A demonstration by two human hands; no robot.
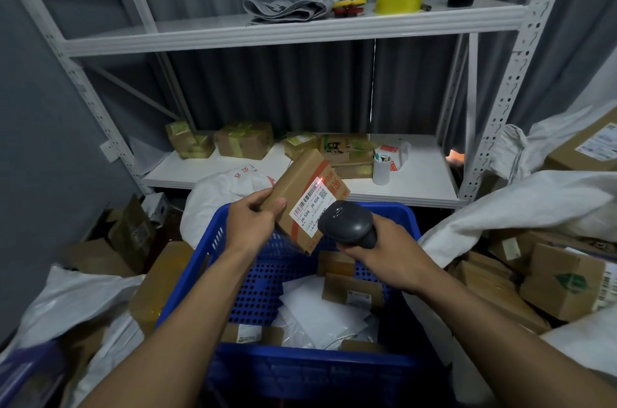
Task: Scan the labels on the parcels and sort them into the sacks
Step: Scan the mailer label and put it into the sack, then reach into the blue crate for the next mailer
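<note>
My left hand [254,220] grips a small brown cardboard parcel [302,188] above the blue crate, tilted, its white barcode label [311,205] facing up. My right hand [384,249] holds a black barcode scanner [347,224] just right of the parcel, its head over the label's lower corner. A red scan line glows on the label's top edge. White sacks lie around: one behind the crate [220,197], one at right [521,207] with boxes in it, one at lower left [66,304].
A blue perforated crate [213,260] in front of me holds several boxes and white mailers. White metal shelving [283,30] stands behind, with taped boxes and a white cup [381,170] on the low shelf. Loose cartons pile at left and right.
</note>
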